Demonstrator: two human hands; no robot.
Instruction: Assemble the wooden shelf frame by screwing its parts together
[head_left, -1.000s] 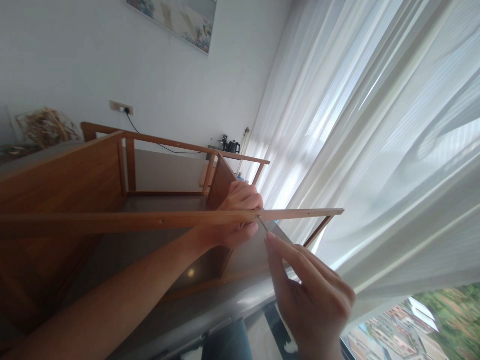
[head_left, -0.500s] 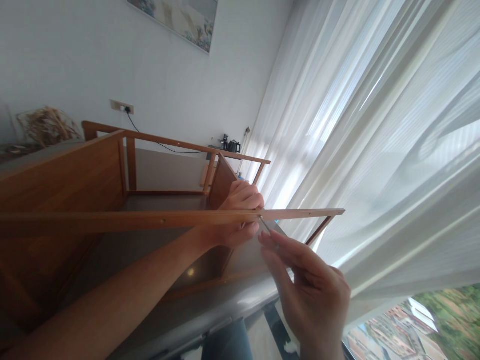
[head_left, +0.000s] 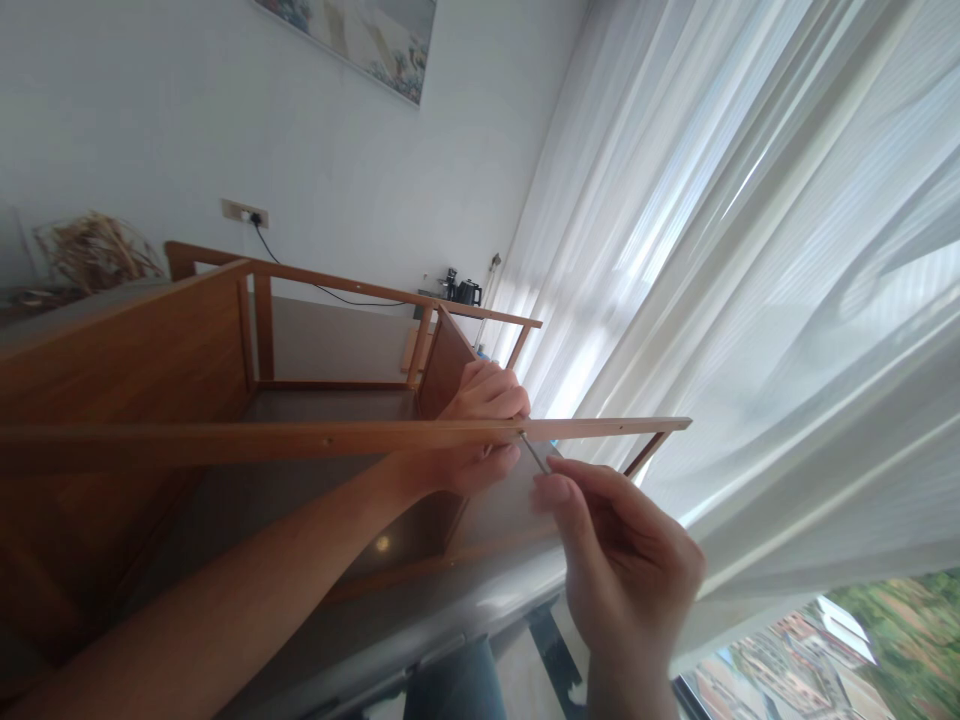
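A long wooden rail (head_left: 420, 436) runs across the front of a wooden frame with upright panels. My left hand (head_left: 489, 392) reaches underneath and closes around this rail, fingers above it and thumb below. Just right of that grip, a thin metal hex key (head_left: 535, 455) has its tip at a small hole in the rail's near face. Its other end is pinched between the thumb and fingers of my right hand (head_left: 619, 545), which partly hide it. Slight blur covers the right fingertips.
Behind stands a second wooden rail (head_left: 360, 289) with a panel (head_left: 448, 355) between the two. White curtains (head_left: 720, 300) hang close on the right. A black kettle (head_left: 469, 292) and a wall socket (head_left: 244, 213) with a cable are farther back. Dried stems (head_left: 97, 250) lie at left.
The fingers of my right hand have turned and shifted slightly right along the hex key, and more of its shaft shows. My left hand stays on the rail.
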